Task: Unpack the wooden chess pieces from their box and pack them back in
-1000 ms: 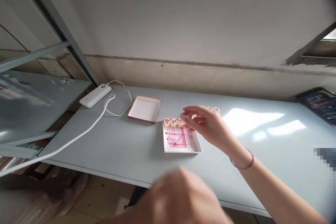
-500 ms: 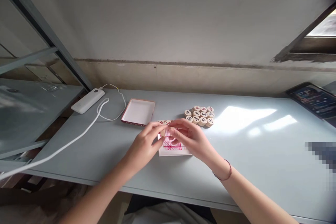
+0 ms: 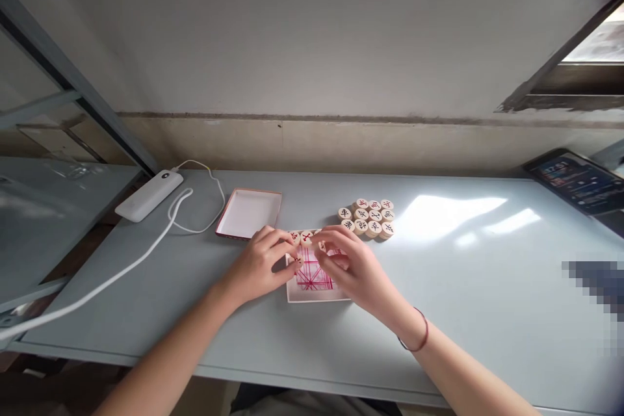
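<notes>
A white open box (image 3: 319,298) sits on the desk with a folded paper board (image 3: 312,273), printed in pink lines, inside it. Round wooden Chinese chess pieces (image 3: 306,238) with red characters line its far side. At the box's left edge, my left hand (image 3: 260,263) pinches one chess piece (image 3: 298,262) between thumb and fingers. My right hand (image 3: 351,263) reaches over the right side of the box, thumb and fingers closed around another chess piece (image 3: 320,247), mostly covered by the fingers. The box's right side is hidden beneath this hand.
Several stacked chess pieces (image 3: 374,215) stand in rows behind the box, to the right. The shallow box lid (image 3: 251,211) lies open side up at back left. A white power bank (image 3: 149,195) with a cable (image 3: 146,253) is farther left; a tablet (image 3: 575,179) leans at far right.
My hands, together over the box before, have drawn apart, each with a piece at its fingertips. The left hand has come to the box's left edge. The camera view has shifted slightly.
</notes>
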{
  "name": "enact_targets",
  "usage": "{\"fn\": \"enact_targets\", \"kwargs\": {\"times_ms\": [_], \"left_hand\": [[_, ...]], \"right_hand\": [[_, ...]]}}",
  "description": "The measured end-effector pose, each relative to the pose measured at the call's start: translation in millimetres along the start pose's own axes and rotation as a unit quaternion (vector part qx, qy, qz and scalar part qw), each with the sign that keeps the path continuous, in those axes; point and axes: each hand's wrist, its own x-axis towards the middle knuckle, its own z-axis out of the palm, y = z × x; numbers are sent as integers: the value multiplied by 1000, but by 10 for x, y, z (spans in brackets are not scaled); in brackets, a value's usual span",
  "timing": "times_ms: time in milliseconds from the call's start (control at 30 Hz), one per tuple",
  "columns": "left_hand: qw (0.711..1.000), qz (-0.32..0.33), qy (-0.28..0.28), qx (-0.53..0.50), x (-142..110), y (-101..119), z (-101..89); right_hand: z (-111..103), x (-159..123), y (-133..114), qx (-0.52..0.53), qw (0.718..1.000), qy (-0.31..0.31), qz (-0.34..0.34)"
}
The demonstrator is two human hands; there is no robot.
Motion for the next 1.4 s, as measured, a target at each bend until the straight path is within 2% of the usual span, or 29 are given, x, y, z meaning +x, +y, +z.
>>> {"fn": "enact_targets", "kwargs": {"times_ms": [133,300,567,867,967,1067,1167,1233,1300,1400], "left_hand": [[997,-56,46,27,-18,-15,-37],[994,-81,50,59,-50,-13,13],[987,-79,92,104,-56,-25,106],[985,-70,69,139,-53,-11,124],[984,-65,76,145,-52,-14,115],[984,-57,83,149,1,-21,43],[986,-35,78,145,148,-33,-80],[989,-16,66,134,291,-40,-148],[990,-8,64,123,444,-43,-174],[990,-23,90,109,620,-38,-124]], "right_hand": [[116,-25,32,-129,989,-19,-73],[264,-31,81,-239,963,-35,-119],[276,-6,75,-322,940,-63,-93],[378,55,158,-382,917,-40,-104],[359,47,120,-372,922,-38,-103],[198,81,49,-304,950,-39,-65],[-127,214,36,-282,959,4,-2],[-376,359,89,-332,940,60,40],[-587,527,178,-388,913,82,96],[-764,758,300,-432,881,39,186]]}}
